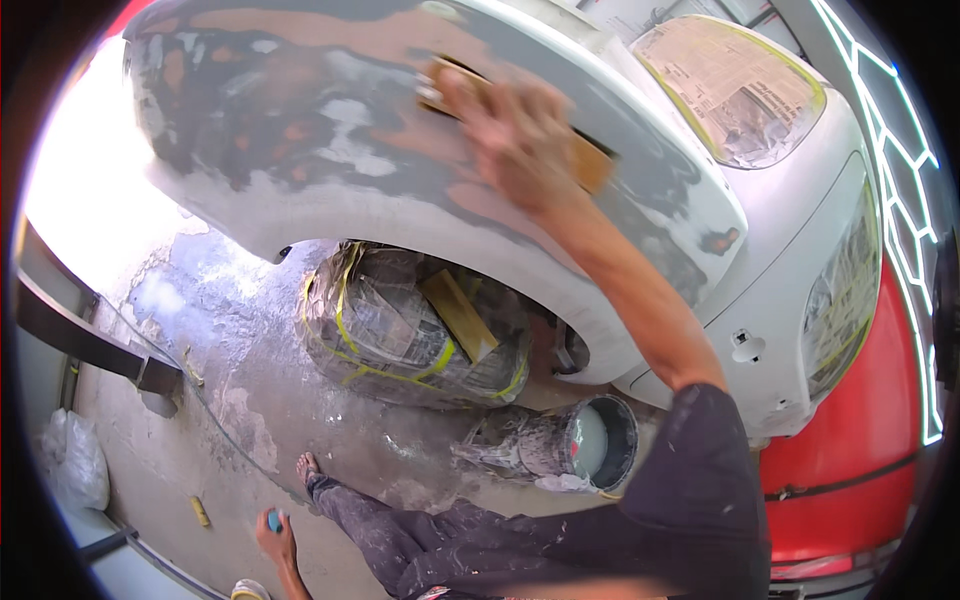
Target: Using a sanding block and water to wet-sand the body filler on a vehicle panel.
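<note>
The right hand (520, 145) grips a long tan block (592, 163) lying against the car's patchy grey body panel (330, 130), while the lowered left hand (277, 543) closes around a small blue object (274, 520).

- Hands (515, 135) (275, 543): two are showing.
- Long tan blocks (592, 165) (460, 315): two are showing.
- Blue object (275, 521): one is showing.
- Masked windows (745, 90) (842, 285): two are showing.
- Wrapped wheel (385, 305): one is showing.
- Bucket (622, 440): one is standing.

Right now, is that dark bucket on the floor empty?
No, the bucket isn't empty: pale liquid shows inside its rim. I can't tell how deep.
</note>
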`<state>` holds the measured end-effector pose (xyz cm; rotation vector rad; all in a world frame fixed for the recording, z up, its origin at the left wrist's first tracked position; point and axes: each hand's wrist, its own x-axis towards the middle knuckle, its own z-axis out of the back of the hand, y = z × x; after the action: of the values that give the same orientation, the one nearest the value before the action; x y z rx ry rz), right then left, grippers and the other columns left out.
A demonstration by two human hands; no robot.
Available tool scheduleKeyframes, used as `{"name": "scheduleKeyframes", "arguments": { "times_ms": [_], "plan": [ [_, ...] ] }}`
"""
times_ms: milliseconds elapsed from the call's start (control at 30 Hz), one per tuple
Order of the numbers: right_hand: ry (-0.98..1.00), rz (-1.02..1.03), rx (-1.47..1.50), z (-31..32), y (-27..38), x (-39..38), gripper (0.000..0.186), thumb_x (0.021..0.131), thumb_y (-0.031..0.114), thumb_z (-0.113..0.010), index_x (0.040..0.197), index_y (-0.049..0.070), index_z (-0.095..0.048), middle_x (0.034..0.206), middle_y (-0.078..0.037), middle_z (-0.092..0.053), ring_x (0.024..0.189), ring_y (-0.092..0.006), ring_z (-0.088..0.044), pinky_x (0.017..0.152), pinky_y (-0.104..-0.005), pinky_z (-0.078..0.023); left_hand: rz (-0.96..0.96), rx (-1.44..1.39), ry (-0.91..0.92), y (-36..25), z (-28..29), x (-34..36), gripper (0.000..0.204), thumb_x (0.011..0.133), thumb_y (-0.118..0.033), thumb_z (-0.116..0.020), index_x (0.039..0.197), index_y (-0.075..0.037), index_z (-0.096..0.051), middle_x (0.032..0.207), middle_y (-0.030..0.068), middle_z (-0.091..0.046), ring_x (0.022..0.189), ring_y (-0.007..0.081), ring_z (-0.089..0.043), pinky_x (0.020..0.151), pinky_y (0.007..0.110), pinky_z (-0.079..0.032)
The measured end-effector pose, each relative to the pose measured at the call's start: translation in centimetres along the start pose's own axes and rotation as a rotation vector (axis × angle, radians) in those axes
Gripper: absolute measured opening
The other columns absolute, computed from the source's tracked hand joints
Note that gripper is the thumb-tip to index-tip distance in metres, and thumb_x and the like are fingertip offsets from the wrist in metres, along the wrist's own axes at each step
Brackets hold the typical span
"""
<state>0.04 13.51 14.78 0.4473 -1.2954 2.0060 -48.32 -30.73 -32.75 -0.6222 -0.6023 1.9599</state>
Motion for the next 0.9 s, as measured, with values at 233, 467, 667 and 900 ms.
{"name": "scheduleKeyframes", "arguments": {
  "times_ms": [233, 467, 667, 900],
  "plan": [
    [-0.174, 0.044, 0.164, -9.5, 8.0, 12.1, 0.041, 0.097, 0.019, -0.062, 0.137, 0.01, -0.067, 0.115, -0.007, -0.067, 0.113, -0.0265, -0.062, 0.096, -0.0431, -0.047, -0.653, -0.085, 0.073, -29.0, -3.0, 15.9, 0.035, 0.088, -0.02, -0.074, 0.121, -0.008, -0.072, 0.108, 0.0183, -0.071, 0.101, 0.0407, -0.07, 0.088, 0.048, -0.055],
    [0.157, -0.037, -0.031, 9.3, -8.1, -17.2, 0.056, 0.091, 0.015, -0.075, 0.146, 0.015, -0.068, 0.126, -0.012, -0.065, 0.102, -0.0296, -0.059, 0.088, -0.0408, -0.046, -0.193, 0.007, -0.121, -5.4, 2.4, 8.0, 0.033, 0.09, -0.019, -0.075, 0.12, -0.005, -0.072, 0.112, 0.0199, -0.074, 0.104, 0.0407, -0.071, 0.091, 0.047, -0.055],
    [0.113, -0.013, -0.002, 5.9, -3.5, -11.9, 0.062, 0.088, 0.014, -0.078, 0.149, 0.014, -0.065, 0.12, -0.011, -0.064, 0.096, -0.0294, -0.06, 0.086, -0.0413, -0.047, 0.275, -0.031, -0.179, 7.3, 0.3, -5.2, 0.025, 0.09, -0.018, -0.075, 0.11, -0.003, -0.075, 0.097, 0.0197, -0.075, 0.092, 0.0363, -0.073, 0.085, 0.045, -0.057],
    [-0.066, 0.074, 0.027, -9.9, 10.1, 16.5, 0.065, 0.088, 0.018, -0.078, 0.15, 0.017, -0.061, 0.113, -0.007, -0.061, 0.105, -0.0297, -0.059, 0.09, -0.0465, -0.048, -0.292, -0.222, -0.09, -14.2, -4.3, 16.7, 0.032, 0.087, -0.018, -0.074, 0.116, -0.004, -0.073, 0.107, 0.0181, -0.072, 0.099, 0.0397, -0.071, 0.089, 0.044, -0.056]
  ]
}}
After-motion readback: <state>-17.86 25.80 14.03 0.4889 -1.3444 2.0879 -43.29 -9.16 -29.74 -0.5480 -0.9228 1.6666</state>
